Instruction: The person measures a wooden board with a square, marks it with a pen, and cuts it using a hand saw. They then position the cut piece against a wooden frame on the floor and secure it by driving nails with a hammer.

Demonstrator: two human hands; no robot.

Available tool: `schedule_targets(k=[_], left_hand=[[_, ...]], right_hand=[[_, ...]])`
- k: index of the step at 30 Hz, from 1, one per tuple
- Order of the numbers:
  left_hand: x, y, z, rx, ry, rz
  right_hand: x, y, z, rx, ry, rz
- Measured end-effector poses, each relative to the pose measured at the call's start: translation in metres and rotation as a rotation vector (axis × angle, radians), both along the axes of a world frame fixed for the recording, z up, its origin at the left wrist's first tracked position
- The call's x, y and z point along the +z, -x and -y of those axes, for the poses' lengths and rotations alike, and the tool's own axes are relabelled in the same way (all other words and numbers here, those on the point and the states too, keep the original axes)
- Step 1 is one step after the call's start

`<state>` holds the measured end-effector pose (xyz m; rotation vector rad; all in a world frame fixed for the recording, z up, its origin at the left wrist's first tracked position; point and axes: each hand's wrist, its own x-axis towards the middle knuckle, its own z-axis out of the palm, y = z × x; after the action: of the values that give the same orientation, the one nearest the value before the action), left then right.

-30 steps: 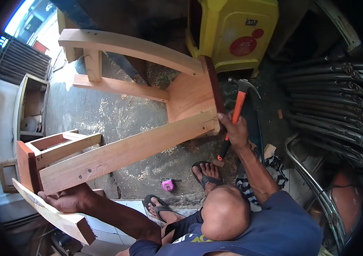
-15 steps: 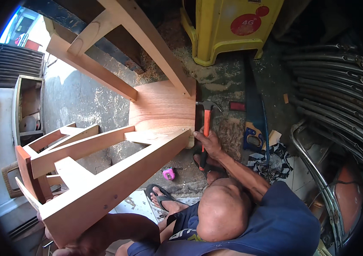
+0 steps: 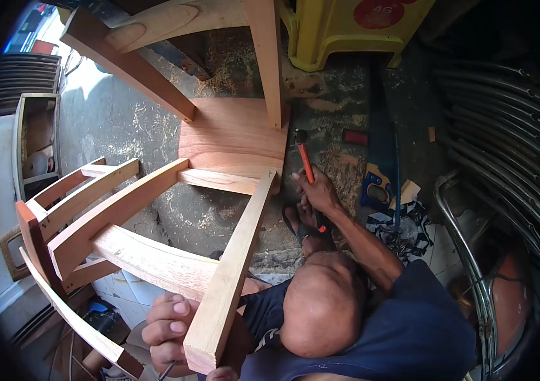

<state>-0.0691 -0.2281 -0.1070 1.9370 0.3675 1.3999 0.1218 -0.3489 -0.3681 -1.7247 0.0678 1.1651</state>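
An upside-down wooden chair frame stands before me, its light-brown legs rising from a curved seat board on the floor. My left hand wraps around the near end of its closest leg, fingers on the left side and thumb low on the right. A thin dark metal piece, perhaps a nail, pokes out below these fingers; its far end is hidden. In my right hand is a hammer with an orange and black handle, its dark head pointing away, just right of the seat board and above the floor.
A yellow plastic stool stands at the far side. A handsaw lies right of the hammer, beside crumpled checkered cloth. Stacked metal chair frames line the right. Another slatted wooden piece is at left. Sawdust covers the floor.
The chair frame has turned and its near leg has swung right with my left hand. The hammer has turned in my right hand. A pink tape measure is no longer visible.
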Motion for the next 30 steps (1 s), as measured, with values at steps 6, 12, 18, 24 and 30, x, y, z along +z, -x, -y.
schedule_targets(k=[6, 12, 18, 24, 30], left_hand=[[-0.051, 0.121, -0.011, 0.057, -0.244, -0.290], [-0.070, 0.057, 0.047, 0.486, -0.416, -0.511], [-0.167, 0.120, 0.085, 0.294, 0.913, -0.673], [-0.223, -0.013, 0.025, 0.105, 0.088, -0.822], [-0.260, -0.065, -0.031, 0.160, -0.284, -0.814]], right_hand=[[0.002, -0.006, 0.027, 0.156, -0.018, 0.465], [0.020, -0.004, 0.038, 0.264, 0.011, 0.454], [0.018, 0.001, 0.041, 0.278, -0.070, 0.442], [0.018, -0.013, 0.039, 0.352, 0.003, 0.403], [0.034, -0.010, 0.028, 0.412, -0.011, 0.491]])
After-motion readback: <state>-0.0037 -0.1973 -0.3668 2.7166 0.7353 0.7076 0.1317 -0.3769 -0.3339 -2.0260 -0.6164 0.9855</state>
